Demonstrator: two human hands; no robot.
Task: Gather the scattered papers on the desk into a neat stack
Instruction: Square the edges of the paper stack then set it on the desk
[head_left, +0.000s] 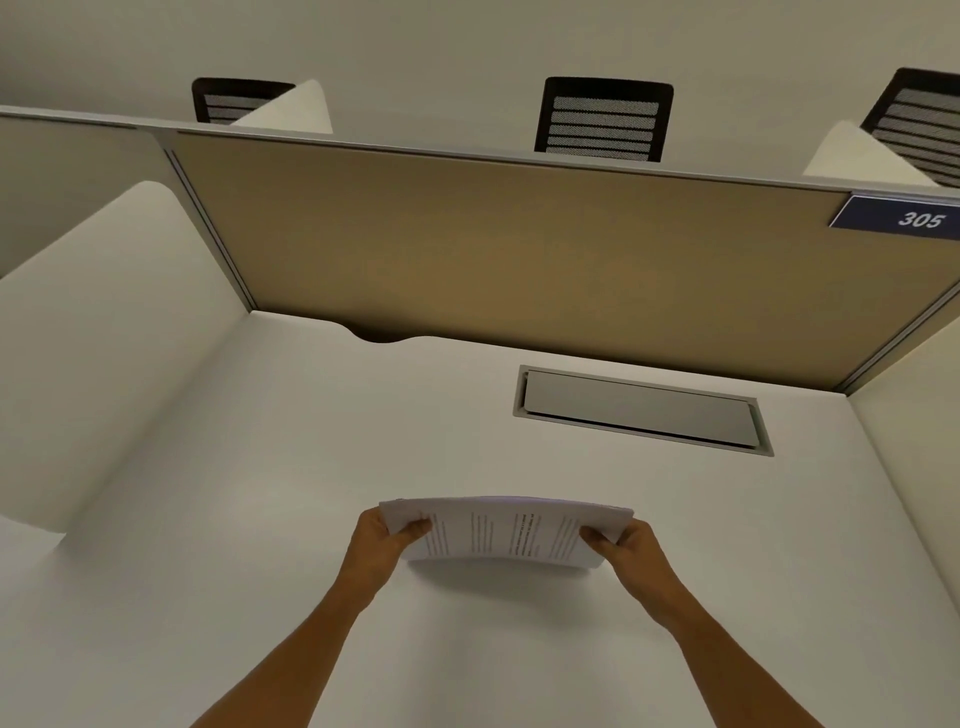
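Observation:
A stack of white printed papers (506, 530) stands on its long edge on the white desk (311, 467), a little bowed, its lower edge touching the desk. My left hand (382, 543) grips the stack's left end, thumb on the near face. My right hand (626, 551) grips the right end the same way. The sheets look gathered together, with edges nearly even. I see no loose sheets elsewhere on the desk.
A grey cable hatch (641, 410) is set into the desk behind the papers. A tan partition panel (519, 260) closes the back, with white side dividers left and right. A blue "305" plate (904, 218) sits at top right. Black mesh chairs (605, 122) stand beyond.

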